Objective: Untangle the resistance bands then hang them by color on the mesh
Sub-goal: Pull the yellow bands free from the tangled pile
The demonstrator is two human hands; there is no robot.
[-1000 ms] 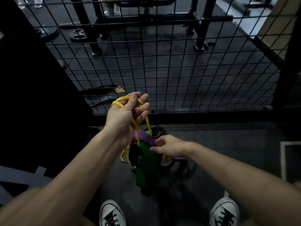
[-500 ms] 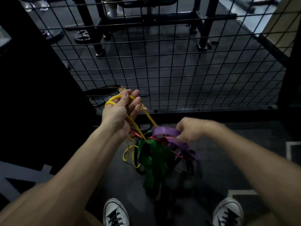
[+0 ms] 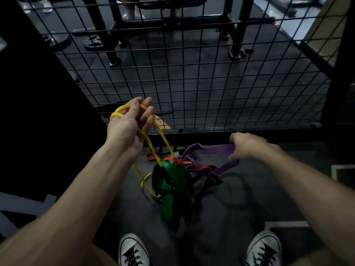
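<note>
Hands apart now — left hand (image 3: 132,123) up near the mesh (image 3: 211,77), grip loose with the yellow band (image 3: 151,143) looped over its fingers; right hand (image 3: 247,145) low and out to the right, grip pinched on the purple band (image 3: 217,149). Between them hangs the knot (green band (image 3: 172,181), red band (image 3: 178,162) crossing it), nearer the left. Purple runs sideways from knot to grip, so pulling rightward looks like the way to free it. Nothing hangs on the mesh yet.
</note>
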